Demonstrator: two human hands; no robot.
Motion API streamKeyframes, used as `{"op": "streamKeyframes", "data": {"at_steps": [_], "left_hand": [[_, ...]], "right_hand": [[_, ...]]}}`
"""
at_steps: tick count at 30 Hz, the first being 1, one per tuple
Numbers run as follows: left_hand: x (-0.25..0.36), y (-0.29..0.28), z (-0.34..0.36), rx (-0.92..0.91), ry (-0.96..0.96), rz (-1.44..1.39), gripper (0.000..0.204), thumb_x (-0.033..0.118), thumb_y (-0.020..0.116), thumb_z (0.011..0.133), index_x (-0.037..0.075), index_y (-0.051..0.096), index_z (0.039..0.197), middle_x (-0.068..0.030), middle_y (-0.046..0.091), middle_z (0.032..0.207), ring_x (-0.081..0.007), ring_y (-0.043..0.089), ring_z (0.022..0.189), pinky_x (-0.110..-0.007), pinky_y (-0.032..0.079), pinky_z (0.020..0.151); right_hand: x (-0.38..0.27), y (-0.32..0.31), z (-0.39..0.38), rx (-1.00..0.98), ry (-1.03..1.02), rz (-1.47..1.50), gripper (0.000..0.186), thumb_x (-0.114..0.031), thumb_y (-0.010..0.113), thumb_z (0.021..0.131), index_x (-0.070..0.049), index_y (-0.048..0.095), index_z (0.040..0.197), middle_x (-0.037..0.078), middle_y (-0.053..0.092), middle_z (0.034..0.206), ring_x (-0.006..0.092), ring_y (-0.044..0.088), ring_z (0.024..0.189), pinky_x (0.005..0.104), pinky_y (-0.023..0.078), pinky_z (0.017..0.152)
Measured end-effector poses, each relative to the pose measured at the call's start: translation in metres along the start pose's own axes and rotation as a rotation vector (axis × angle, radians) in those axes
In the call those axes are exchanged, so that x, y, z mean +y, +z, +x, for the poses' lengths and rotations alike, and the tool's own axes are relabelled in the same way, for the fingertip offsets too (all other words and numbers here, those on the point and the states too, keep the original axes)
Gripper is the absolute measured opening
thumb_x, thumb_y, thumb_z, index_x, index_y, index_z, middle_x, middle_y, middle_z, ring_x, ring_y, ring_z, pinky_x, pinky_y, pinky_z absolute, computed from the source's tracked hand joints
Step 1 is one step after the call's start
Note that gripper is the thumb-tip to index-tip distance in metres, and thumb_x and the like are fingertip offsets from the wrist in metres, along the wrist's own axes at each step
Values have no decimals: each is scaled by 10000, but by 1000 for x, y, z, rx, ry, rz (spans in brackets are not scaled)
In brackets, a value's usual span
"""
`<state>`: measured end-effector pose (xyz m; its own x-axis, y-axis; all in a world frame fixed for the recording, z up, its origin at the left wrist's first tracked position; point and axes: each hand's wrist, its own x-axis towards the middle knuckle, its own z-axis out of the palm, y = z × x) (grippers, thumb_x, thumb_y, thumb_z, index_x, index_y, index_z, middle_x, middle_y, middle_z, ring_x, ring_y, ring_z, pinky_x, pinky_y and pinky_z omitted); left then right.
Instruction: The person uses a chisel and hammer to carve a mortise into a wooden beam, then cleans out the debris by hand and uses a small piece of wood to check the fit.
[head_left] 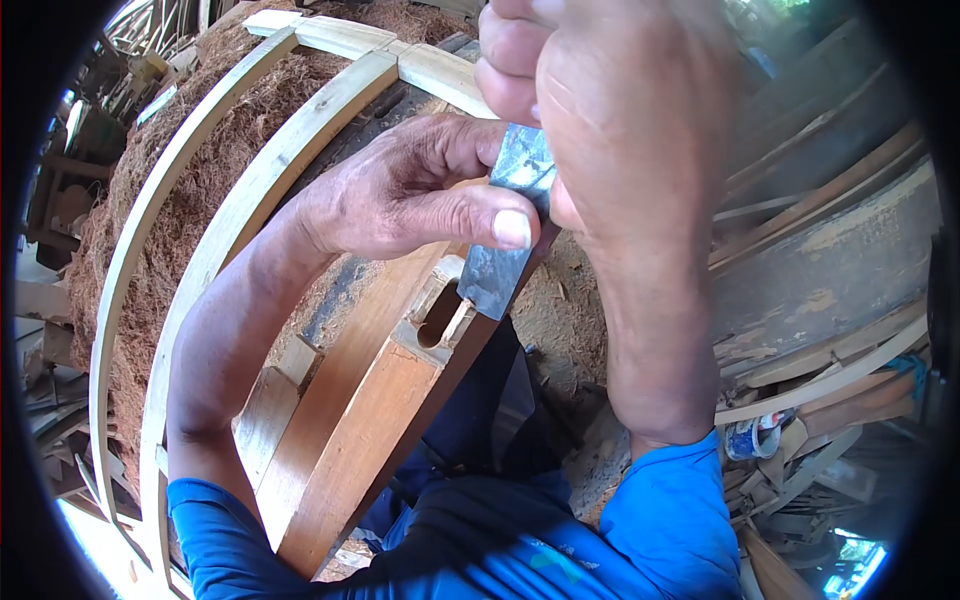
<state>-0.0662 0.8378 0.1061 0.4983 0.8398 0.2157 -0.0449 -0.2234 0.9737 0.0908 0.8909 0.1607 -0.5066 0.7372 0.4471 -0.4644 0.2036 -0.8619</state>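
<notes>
A chisel (494, 275) with a broad, flat grey metal blade slants down onto a reddish-brown wooden beam (365, 430). Its lower edge meets the wood beside a slot (440, 318) cut in the beam, where a small raised chip of pale wood shows. My left hand (415, 195) pinches the blade, the thumb lying across its face and the fingers behind. Higher up, my right hand (625, 120) is closed in a fist at the blade's upper end; the handle is hidden inside it.
Brown fibre shavings (150, 240) are heaped at the left, with long curved pale strips (240, 220) across them. A smooth board (345, 360) lies alongside the beam. At the right are scrap wood (810, 470) and a small blue-and-white tin (745, 438).
</notes>
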Motion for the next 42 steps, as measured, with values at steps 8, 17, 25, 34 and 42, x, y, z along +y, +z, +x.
{"op": "streamKeyframes", "data": {"at_steps": [8, 17, 25, 34, 42], "left_hand": [[-4, -2, 2, -42, -7, -122, 346, 259, 764, 919, 16, 679, 1150, -1, 704, 890, -62, 626, 809, -255, 497, 716], [-9, 4, 2, 51, -21, -245, 308, 142, 832, 839, 36, 713, 1102, 10, 707, 858, -49, 629, 792, -238, 492, 723], [-11, -5, 5, 26, 10, 25, 398, 180, 902, 757, 92, 514, 752, 56, 585, 745, -62, 535, 756, -257, 413, 709], [-21, -10, 7, 49, 150, 241, 552, 267, 961, 667, 124, 429, 646, 80, 431, 643, -57, 418, 624, -273, 326, 562], [-3, -17, 4, -14, 35, 253, 619, 628, 607, 922, 45, 577, 716, -51, 605, 750, -186, 574, 781, -342, 437, 733]], "right_hand": [[-8, 16, 6, 116, -28, 23, 139, -124, 400, 1052, -43, 512, 1033, -9, 480, 721, 54, 441, 544, 197, 366, 442], [-6, 11, 4, 266, 94, -118, 203, -157, 404, 1057, -38, 484, 914, 18, 489, 693, 100, 465, 503, 287, 427, 445], [3, 9, -4, 390, 129, -34, 175, -149, 419, 1056, -47, 481, 928, 14, 485, 677, 103, 473, 492, 278, 405, 441], [-5, 2, -13, 379, 269, 327, 150, -157, 484, 1051, -28, 562, 1045, -11, 504, 671, 77, 477, 502, 247, 396, 446], [-4, 5, -19, 346, 27, 350, 186, -127, 493, 1040, -12, 511, 1185, 11, 432, 730, 91, 383, 557, 237, 306, 449]]}}
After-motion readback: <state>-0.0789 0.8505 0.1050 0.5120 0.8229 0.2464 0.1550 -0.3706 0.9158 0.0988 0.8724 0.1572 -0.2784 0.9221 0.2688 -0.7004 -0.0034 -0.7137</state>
